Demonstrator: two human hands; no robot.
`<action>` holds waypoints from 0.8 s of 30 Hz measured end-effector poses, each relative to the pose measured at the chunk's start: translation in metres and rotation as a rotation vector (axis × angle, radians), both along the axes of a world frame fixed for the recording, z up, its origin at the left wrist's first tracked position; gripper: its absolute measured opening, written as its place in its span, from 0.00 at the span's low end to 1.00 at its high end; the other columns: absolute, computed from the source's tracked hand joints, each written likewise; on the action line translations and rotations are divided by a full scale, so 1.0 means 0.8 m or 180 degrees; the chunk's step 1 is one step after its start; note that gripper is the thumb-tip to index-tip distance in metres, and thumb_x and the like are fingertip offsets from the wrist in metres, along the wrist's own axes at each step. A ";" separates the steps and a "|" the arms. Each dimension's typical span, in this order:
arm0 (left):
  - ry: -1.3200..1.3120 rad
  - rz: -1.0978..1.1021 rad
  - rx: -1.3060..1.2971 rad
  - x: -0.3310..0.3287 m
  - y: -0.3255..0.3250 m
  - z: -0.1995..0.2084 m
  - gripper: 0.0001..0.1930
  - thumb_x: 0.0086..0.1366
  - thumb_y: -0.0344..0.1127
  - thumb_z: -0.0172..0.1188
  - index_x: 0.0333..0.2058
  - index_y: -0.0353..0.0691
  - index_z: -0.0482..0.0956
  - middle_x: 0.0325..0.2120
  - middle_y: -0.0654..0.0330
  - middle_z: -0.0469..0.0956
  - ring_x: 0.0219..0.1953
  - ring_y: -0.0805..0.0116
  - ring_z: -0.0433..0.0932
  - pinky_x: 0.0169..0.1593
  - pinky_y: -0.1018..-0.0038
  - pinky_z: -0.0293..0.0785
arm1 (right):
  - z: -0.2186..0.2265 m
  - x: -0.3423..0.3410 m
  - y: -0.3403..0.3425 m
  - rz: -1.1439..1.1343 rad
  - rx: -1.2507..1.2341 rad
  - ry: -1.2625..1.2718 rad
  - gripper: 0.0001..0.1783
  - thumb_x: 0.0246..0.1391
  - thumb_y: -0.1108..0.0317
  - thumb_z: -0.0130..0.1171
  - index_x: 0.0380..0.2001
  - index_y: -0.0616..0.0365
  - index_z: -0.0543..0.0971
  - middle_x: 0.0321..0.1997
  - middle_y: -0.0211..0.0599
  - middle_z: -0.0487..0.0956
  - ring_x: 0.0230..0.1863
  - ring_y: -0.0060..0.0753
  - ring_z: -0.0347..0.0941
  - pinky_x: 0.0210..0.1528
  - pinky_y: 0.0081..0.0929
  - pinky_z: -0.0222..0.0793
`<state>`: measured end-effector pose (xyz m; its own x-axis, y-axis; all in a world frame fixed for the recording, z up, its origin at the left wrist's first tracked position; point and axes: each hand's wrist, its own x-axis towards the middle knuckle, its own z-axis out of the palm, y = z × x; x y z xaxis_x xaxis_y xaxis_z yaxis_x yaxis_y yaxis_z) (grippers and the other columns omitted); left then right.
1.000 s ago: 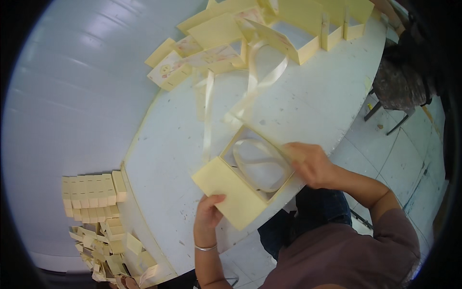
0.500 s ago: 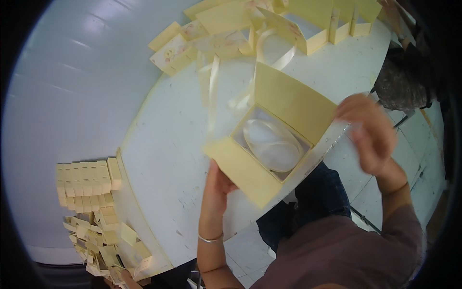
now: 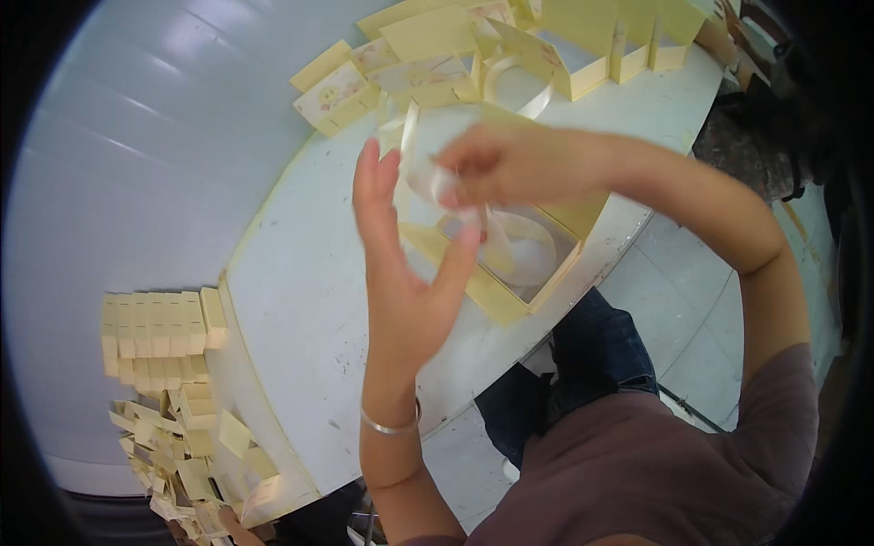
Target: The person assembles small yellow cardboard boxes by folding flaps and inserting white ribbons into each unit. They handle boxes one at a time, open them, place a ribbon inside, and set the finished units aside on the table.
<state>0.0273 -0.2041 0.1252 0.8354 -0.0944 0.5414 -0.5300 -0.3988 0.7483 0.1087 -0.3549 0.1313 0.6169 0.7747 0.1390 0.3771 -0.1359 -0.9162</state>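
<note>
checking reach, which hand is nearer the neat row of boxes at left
Left: the left hand is right of the row; the right hand is farther right, past the left hand.

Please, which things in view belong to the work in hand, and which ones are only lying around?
Seem to belong to the work:
open yellow box, under the hands
coiled ribbon, inside it
left hand, open
right hand, blurred, grip unclear

Seem to be only lying around:
standing open boxes, ahead
stacked boxes, at the left
jumbled boxes, lower left
</note>
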 end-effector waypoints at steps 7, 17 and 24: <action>0.1517 -0.2122 -0.0635 0.030 -0.019 0.021 0.10 0.64 0.36 0.46 0.35 0.36 0.70 0.33 0.62 0.71 0.39 0.72 0.69 0.46 0.75 0.65 | 0.084 -0.019 -0.096 -0.0104 0.1819 0.0224 0.15 0.58 0.61 0.42 0.34 0.63 0.70 0.17 0.36 0.74 0.14 0.23 0.68 0.15 0.17 0.63; 0.2398 -0.4400 -0.2580 -0.032 -0.147 -0.009 0.37 0.60 0.54 0.47 0.61 0.49 0.38 0.58 0.50 0.51 0.58 0.55 0.56 0.58 0.60 0.54 | 0.085 -0.140 -0.214 -0.0149 0.1458 0.1149 0.16 0.49 0.68 0.54 0.32 0.77 0.71 0.12 0.42 0.72 0.07 0.19 0.62 0.07 0.15 0.53; 0.1705 -0.3547 -0.4223 -0.009 -0.093 -0.043 0.21 0.67 0.50 0.29 0.47 0.44 0.65 0.47 0.50 0.68 0.51 0.56 0.67 0.53 0.60 0.63 | -0.030 -0.218 -0.363 -0.1314 0.1966 0.0175 0.14 0.55 0.65 0.47 0.34 0.70 0.70 0.04 0.32 0.66 0.01 0.15 0.56 0.02 0.12 0.47</action>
<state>0.0203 -0.2783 0.0905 0.7799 -0.4471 0.4380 0.2763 0.8739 0.4000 -0.0657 -0.6457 0.1072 0.8595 0.2693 0.4345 0.3582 0.2891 -0.8878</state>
